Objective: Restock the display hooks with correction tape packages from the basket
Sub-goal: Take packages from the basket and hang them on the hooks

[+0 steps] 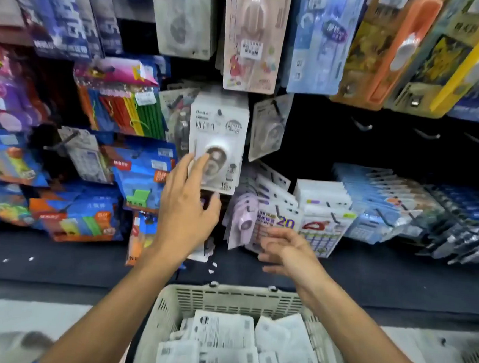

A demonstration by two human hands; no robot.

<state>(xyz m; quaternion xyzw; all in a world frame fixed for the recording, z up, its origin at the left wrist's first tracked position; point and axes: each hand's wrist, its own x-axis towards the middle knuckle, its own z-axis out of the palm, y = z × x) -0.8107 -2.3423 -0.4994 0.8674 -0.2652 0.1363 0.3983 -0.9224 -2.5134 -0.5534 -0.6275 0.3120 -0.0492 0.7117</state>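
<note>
A white correction tape package hangs on a display hook at the centre of the wall. My left hand is raised to it, fingertips on its lower left front and thumb under its bottom edge. My right hand hovers lower and to the right, palm turned inward, fingers apart, holding nothing. Below, a beige plastic basket holds several white correction tape packages lying face down.
Bare hooks stick out of the dark panel at the right. Stacks of white and blue packs hang right of my hands. Coloured stationery packs crowd the left, larger blister packs hang above. A dark ledge runs below the display.
</note>
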